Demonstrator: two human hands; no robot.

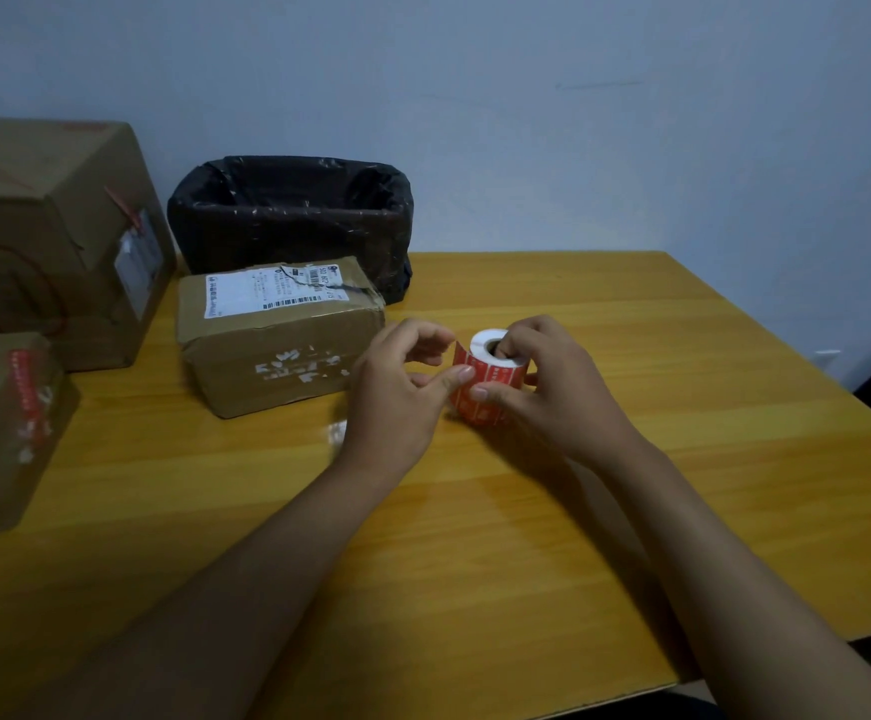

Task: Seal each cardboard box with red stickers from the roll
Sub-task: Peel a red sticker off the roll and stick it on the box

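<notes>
A roll of red stickers (480, 376) with a white core is held just above the wooden table (631, 459). My right hand (542, 392) grips the roll, a finger hooked into the core and the thumb on the red face. My left hand (402, 387) touches the roll's left side, thumb pressed on the outer sticker edge. A medium cardboard box (277, 340) with a white shipping label lies just left of my hands. A small box (2, 428) bearing red stickers sits at the left edge. A large box (54, 236) stands behind it.
A bin lined with a black plastic bag (293, 215) stands against the wall behind the medium box. A small piece of clear backing (337, 433) lies on the table near my left wrist. The table's right and front edges are near.
</notes>
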